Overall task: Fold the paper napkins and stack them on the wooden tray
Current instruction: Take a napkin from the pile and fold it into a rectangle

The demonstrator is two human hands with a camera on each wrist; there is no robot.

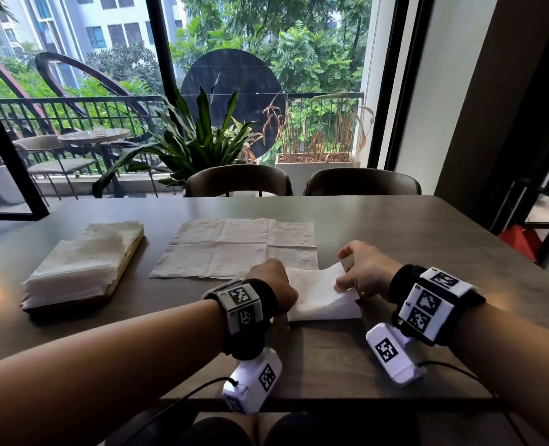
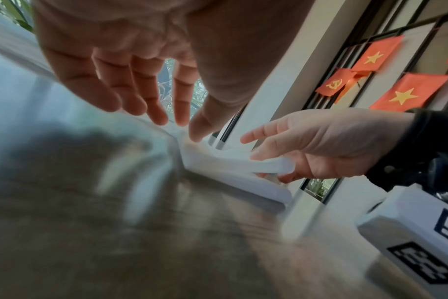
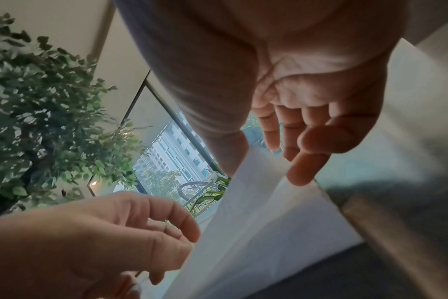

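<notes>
A white paper napkin [image 1: 318, 297] lies half folded near the table's front edge. My right hand [image 1: 347, 278] pinches its raised right flap [image 2: 269, 165] between thumb and fingers and holds it above the lower layer. The flap [image 3: 256, 202] rises between that thumb and the fingers. My left hand [image 1: 273, 284] sits over the napkin's left edge, with thumb and curled fingertips [image 3: 189, 230] holding the paper there. At the left, a stack of folded napkins [image 1: 76, 268] covers the wooden tray [image 1: 128, 262], of which only the right rim shows.
Unfolded beige napkins [image 1: 234, 249] lie spread flat mid-table, just beyond my hands. Two chairs [image 1: 237, 181] [image 1: 363, 181] stand at the far side before a large window. The table's right edge [image 1: 508, 239] is close to my right arm.
</notes>
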